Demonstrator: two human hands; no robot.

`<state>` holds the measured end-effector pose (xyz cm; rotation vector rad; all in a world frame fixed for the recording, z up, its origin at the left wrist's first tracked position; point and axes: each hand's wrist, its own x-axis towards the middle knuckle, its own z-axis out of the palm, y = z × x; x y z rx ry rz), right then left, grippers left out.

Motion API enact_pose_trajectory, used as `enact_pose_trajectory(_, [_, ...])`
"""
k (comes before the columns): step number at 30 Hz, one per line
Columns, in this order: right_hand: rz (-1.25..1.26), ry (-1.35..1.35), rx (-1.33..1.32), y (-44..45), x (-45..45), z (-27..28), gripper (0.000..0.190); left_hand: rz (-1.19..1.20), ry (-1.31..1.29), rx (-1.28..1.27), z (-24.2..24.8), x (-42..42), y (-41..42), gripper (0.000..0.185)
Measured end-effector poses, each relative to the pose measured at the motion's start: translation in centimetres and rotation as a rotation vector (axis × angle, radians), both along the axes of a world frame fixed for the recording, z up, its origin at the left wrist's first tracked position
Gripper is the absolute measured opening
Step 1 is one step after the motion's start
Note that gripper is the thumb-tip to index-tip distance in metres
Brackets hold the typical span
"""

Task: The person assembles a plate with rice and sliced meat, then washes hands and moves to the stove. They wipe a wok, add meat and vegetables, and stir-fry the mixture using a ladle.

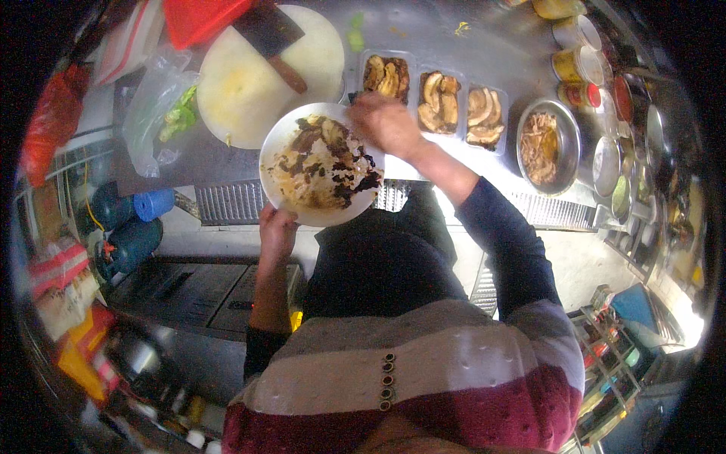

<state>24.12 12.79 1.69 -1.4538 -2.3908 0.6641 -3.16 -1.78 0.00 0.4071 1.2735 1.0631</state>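
A white plate (272, 170) with sliced meat and dark sauce or preserved greens is held at its lower left rim by my left hand (278, 232). My right hand (388, 125) is over the plate's upper right edge, beside a clear plastic container (412, 59) of browned slices; its fingers are partly hidden and blurred, so whether they hold something cannot be told. Two more clear containers hold slices (438, 105) and paler slices (485, 116) to the right. Behind the plate, a cleaver (269, 34) lies on a round cutting board (227, 108).
A steel bowl of shredded meat (539, 147) stands right of the containers. Jars (578, 65) and small bowls line the right side. A plastic bag (153, 113) with leafy greens (178, 113) lies left. A red container (198, 20) is at the top left.
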Motion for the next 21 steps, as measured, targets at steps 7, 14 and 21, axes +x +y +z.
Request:
enact_pose_trajectory(7, [0.13, -0.201, 0.087, -1.9, -6.2, 0.4, 0.028, -0.141, 0.141, -0.054, 1.8, 0.9, 1.3, 0.039])
enact_pose_trajectory(14, [-0.007, 0.144, -0.242, -3.3, -4.6, 1.7, 0.02, -0.077, 0.015, -0.062, 0.9, 0.5, 1.3, 0.039])
enact_pose_trajectory(21, [-0.382, 0.863, -0.515, -2.9, 1.4, 1.6, 0.021, -0.114, -0.073, -0.021, 0.2, -0.3, 1.3, 0.04])
